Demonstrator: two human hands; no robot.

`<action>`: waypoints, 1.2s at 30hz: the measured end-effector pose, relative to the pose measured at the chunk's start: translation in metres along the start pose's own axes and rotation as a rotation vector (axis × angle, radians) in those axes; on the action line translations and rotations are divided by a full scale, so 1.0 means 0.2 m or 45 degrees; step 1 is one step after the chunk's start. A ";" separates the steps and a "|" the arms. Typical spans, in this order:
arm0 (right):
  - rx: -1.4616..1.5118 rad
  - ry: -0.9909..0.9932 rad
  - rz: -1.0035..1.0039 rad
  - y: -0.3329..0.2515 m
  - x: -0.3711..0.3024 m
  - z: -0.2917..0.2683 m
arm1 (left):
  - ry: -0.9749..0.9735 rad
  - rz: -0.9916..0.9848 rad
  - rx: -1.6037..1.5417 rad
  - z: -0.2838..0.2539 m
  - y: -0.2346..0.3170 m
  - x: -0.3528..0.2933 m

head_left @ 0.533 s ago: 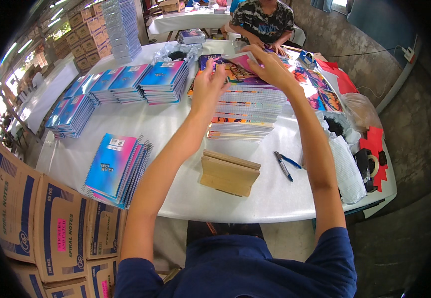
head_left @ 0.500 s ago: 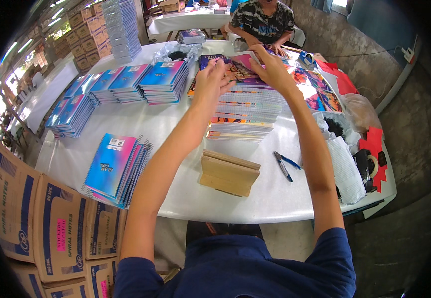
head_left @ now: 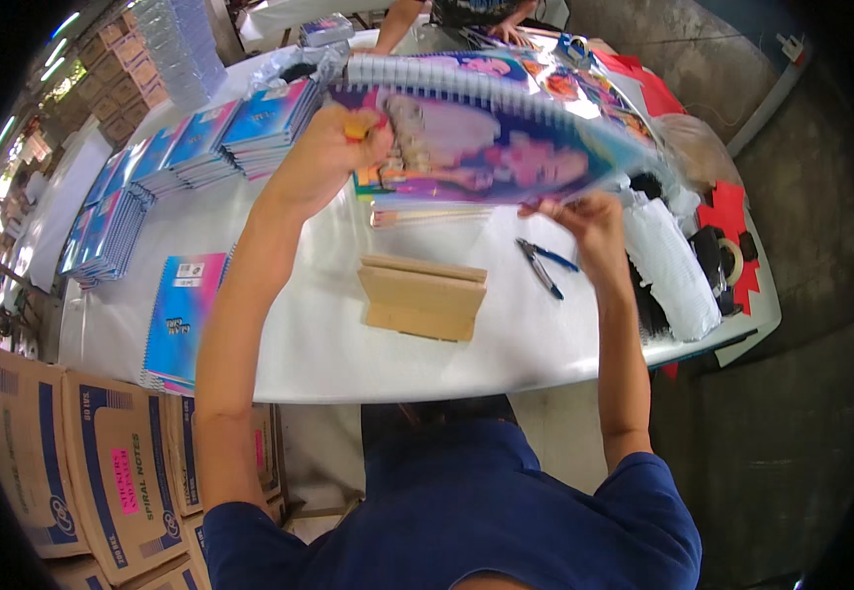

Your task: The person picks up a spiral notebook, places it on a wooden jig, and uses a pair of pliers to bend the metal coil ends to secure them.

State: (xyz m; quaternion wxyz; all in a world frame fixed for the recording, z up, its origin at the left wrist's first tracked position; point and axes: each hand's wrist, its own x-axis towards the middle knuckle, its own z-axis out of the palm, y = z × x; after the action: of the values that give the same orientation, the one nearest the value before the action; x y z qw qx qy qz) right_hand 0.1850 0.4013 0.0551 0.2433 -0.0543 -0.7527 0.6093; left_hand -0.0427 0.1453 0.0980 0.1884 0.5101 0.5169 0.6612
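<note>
My left hand [head_left: 333,162] is closed on the left end of a spiral notebook [head_left: 486,147] with a colourful purple and pink cover, blurred by motion. A yellow bit shows at the left fingers. Its lower right corner is pinched in my right hand [head_left: 584,231]. The notebook is raised and tilted over the table, coil along its far edge. It hides most of a pile of notebooks [head_left: 432,213]. Nearer to me lie a folded cardboard piece [head_left: 425,300] and blue-handled pliers [head_left: 545,265], the pliers just left of my right hand.
Blue and pink notebook stacks [head_left: 201,138] line the table's left, with another spiral stack [head_left: 176,315] near its front. Plastic wrapping [head_left: 673,270], tape [head_left: 732,264] and red sheets [head_left: 727,211] lie right. Cartons [head_left: 122,462] stand lower left. Another person's hand [head_left: 510,29] is across the table.
The hands have lifted the colourful notebook off the pile and brought it nearer, spread between them. My right hand has come down to its lower corner. The view has shifted slightly.
</note>
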 end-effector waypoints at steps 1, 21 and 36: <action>0.018 0.026 -0.051 0.01 -0.12 0.04 | -0.046 -0.086 0.082 0.03 0.02 -0.08; -0.143 0.160 -0.059 0.40 -0.54 0.51 | 0.426 -0.279 -0.240 0.38 -0.42 -0.73; -1.769 0.394 0.502 0.56 -0.43 -0.52 | 0.998 -0.303 0.173 0.21 -0.35 -1.06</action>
State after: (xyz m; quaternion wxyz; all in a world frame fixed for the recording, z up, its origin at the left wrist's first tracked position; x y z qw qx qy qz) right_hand 0.2804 0.4893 -0.0614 0.1423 -0.4155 -0.8983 0.0099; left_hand 0.0611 0.0288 -0.0678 0.0182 0.1676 0.6473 0.7433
